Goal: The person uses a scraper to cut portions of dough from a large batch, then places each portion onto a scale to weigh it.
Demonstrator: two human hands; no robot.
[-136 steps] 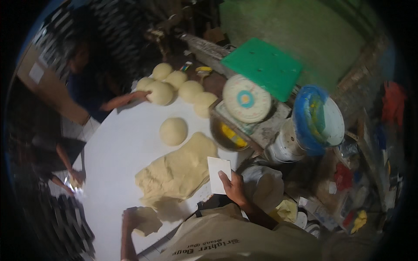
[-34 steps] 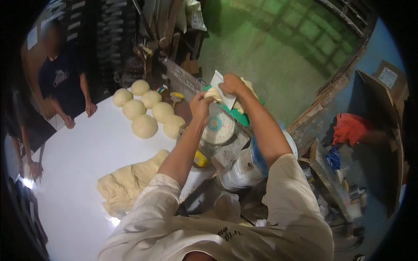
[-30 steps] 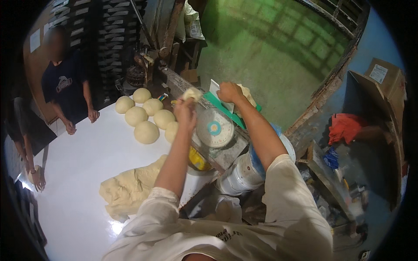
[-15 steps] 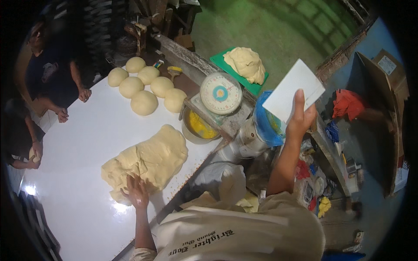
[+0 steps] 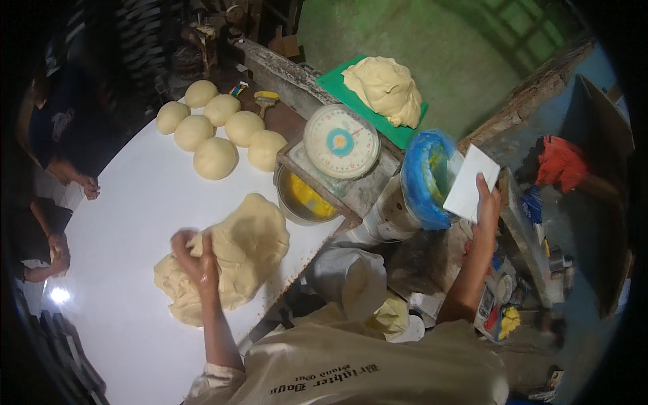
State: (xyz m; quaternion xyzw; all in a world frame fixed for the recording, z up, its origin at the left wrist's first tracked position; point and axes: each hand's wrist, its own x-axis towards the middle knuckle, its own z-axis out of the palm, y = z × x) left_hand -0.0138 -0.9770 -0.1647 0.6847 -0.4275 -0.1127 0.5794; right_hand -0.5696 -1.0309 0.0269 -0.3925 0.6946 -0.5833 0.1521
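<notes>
A large slab of pale dough (image 5: 253,236) lies on the white tabletop. My left hand (image 5: 194,263) is at its left part, with fingers and thumb curled into the dough. Out to the right, my right hand (image 5: 487,201) grips a flat white rectangular dough scraper (image 5: 472,181), thumb across its face. The scraper is tilted, beside a bucket lined with a blue plastic bag (image 5: 420,192). Yellowish stuff shows inside the bag.
Several round dough balls (image 5: 216,159) sit at the table's far edge. A dial scale (image 5: 341,140) stands above a metal pot (image 5: 297,202) with yellow contents. Behind is more dough (image 5: 385,88) on a green board (image 5: 331,82). Two people stand left; one person's hand (image 5: 59,253) is near the table.
My left hand has gone from spread flat on the dough to curled, shifting slightly up and left. My right hand has moved right and lower with the scraper, which has turned.
</notes>
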